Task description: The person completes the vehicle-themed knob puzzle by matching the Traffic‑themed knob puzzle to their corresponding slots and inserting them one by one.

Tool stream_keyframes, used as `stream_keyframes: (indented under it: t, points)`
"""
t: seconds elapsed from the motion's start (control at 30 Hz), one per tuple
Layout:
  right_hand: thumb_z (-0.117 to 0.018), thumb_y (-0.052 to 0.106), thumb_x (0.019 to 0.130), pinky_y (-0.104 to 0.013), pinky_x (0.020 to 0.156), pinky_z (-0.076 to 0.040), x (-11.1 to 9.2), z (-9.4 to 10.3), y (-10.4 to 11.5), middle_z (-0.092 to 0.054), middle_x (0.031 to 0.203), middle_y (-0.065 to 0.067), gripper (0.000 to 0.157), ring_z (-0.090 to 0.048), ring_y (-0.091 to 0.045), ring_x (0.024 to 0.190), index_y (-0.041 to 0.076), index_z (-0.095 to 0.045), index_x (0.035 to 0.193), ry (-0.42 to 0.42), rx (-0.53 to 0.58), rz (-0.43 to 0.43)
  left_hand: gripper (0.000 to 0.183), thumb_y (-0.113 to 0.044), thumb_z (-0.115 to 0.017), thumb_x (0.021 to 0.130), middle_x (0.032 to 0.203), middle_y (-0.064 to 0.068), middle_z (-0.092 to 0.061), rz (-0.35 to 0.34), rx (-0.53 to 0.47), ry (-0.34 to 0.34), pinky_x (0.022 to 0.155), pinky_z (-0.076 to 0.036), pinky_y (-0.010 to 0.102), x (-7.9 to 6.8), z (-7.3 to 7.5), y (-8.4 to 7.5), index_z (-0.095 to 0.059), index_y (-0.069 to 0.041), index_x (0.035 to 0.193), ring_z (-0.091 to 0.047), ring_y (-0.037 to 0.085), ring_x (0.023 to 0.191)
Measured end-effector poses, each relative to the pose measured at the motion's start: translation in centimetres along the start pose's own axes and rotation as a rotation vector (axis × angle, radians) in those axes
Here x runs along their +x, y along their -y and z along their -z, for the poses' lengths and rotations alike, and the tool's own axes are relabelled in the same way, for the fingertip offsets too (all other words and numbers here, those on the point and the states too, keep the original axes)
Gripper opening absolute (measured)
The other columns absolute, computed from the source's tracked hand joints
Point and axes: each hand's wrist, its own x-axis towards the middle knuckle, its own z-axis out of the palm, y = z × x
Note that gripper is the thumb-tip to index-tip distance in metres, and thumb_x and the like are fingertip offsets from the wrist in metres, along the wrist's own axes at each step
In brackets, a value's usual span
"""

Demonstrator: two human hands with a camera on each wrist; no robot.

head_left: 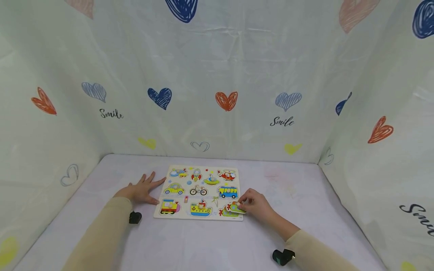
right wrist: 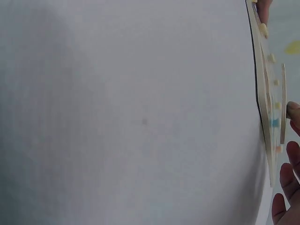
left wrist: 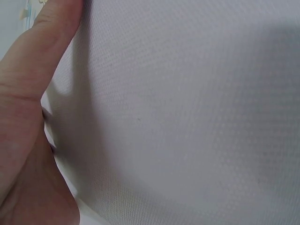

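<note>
A wooden peg puzzle board [head_left: 211, 203] with vehicle pictures lies flat on the table. My right hand [head_left: 255, 205] pinches a thin green puzzle piece [head_left: 236, 207] with a red propeller shape over the board's lower right corner. In the right wrist view that piece [right wrist: 283, 105] appears edge-on, raised off the board [right wrist: 260, 89]. Beneath it, partly covered, is a matching green picture [head_left: 225, 213]. At the board's left edge my left hand [head_left: 140, 191] rests with spread fingers, index finger and thumb tips right at the edge. Its thumb [left wrist: 42, 51] shows large in the left wrist view.
Other pieces sit in the board, among them a train [head_left: 169, 206], a ship [head_left: 200, 208], a bus [head_left: 228, 192] and a helicopter [head_left: 227, 175]. White cloth walls [head_left: 193, 124] with printed hearts enclose the table [head_left: 203, 244] at the back and both sides.
</note>
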Motion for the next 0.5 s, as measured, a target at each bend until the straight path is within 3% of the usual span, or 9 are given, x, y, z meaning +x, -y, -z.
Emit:
stream_keyframes:
  t: [0.5]
  points:
    - [-0.079, 0.022, 0.083, -0.026, 0.063, -0.040, 0.1, -1.9, 1.0, -0.055, 0.086, 0.010, 0.009, -0.048, -0.014, 0.077, 0.023, -0.072, 0.087, 0.063, -0.030, 0.021, 0.101, -0.049, -0.080, 0.075, 0.158, 0.028, 0.001, 0.019, -0.004, 0.013, 0.100, -0.003, 0.079, 0.1, -0.1, 0.0, -0.025, -0.020, 0.155, 0.005, 0.053, 0.141]
